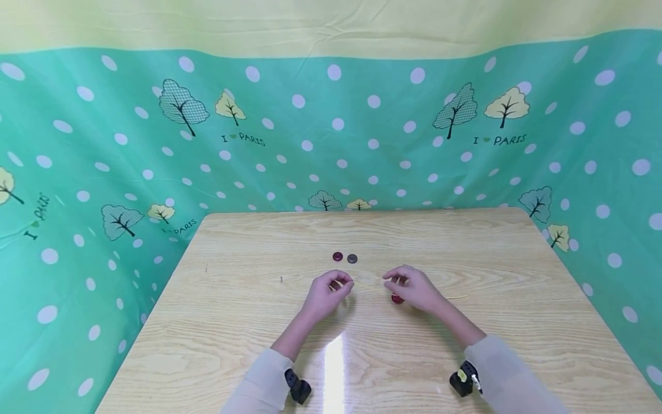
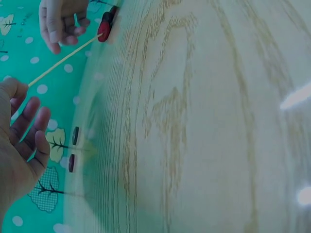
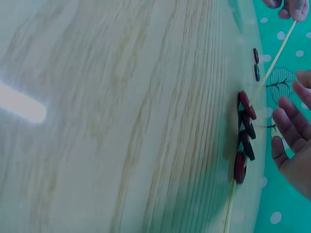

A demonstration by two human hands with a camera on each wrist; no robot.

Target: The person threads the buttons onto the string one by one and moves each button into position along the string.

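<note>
My left hand (image 1: 327, 292) pinches one end of a thin pale yellow cord (image 2: 63, 59) between thumb and forefinger, above the table. From there the cord slants down to several dark red and brown buttons (image 3: 247, 106) threaded on it, which lean against one another on the table. Its other end (image 1: 457, 297) trails off to the right on the wood. My right hand (image 1: 416, 290) hovers just over the threaded buttons, fingers loosely bent and apart, nothing between them. In the head view it hides most of these buttons; a red one (image 1: 397, 299) shows below its thumb.
Two loose buttons, one dark red (image 1: 338, 256) and one grey-brown (image 1: 352, 259), lie side by side beyond the hands. The light wooden table (image 1: 217, 322) has a bright glare strip near the front. A green dotted curtain (image 1: 289, 132) hangs behind and at both sides.
</note>
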